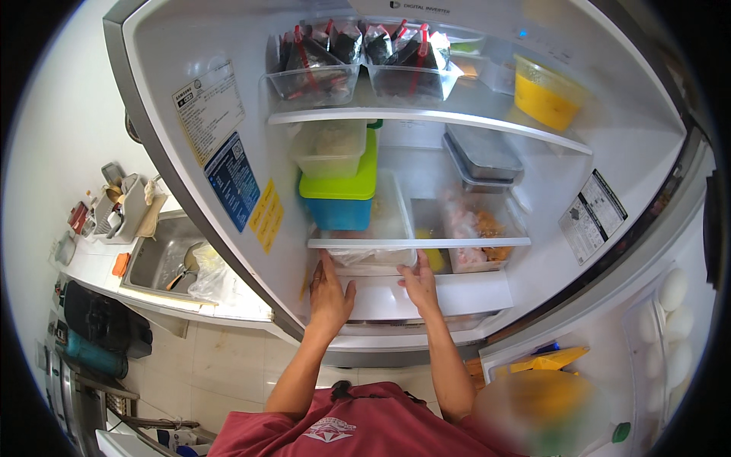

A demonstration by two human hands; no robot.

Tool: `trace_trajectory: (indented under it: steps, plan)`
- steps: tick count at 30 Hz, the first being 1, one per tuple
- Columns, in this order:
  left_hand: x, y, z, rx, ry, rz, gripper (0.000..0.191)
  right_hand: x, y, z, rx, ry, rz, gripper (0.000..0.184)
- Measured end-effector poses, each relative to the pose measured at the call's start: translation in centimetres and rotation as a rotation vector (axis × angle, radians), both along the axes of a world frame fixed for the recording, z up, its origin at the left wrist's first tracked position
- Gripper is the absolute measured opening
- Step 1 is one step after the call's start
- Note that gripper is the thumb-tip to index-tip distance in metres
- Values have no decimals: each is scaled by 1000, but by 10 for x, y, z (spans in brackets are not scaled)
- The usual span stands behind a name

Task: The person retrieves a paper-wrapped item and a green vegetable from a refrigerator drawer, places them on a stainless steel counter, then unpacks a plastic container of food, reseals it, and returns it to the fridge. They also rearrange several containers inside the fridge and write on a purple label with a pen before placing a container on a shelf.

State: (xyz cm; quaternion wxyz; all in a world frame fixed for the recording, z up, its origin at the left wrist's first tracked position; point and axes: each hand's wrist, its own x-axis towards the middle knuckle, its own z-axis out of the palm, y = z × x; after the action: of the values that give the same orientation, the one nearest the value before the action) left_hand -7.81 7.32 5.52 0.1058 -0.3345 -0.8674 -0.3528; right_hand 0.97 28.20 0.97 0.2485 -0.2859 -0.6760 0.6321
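Note:
A clear plastic container (pixel 371 267) sits low in the refrigerator, below the front edge of a glass shelf (pixel 420 243). Clear film or a bag shows at its top; the contents are hard to make out. My right hand (pixel 420 284) grips its front right corner, thumb in front and fingers along the side. At its left side is my left hand (pixel 331 294), fingers extended upward and thumb apart. The left fingertips reach the shelf edge, and whether they press on the container is hard to see. To the right stands another clear container (pixel 478 260) with pinkish and orange food.
A blue box with a lime lid (pixel 338 211) and metal containers (pixel 485 154) occupy the shelf above. Wrapped triangular rice balls (pixel 311 63) and a yellow-filled tub (pixel 545 94) are higher up. The open door (pixel 634 325) holds eggs at right. A sink (pixel 165 257) lies left.

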Motion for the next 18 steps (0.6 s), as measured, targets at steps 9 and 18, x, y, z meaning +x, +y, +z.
trace_trajectory:
  steps: [9,18]
  plan:
    - [13,-28,18,96,-155,-178,97,46,4,27,552,-208,152,75]
    - [44,-98,78,270,-103,-444,23,98,2,190,628,-57,419,49]
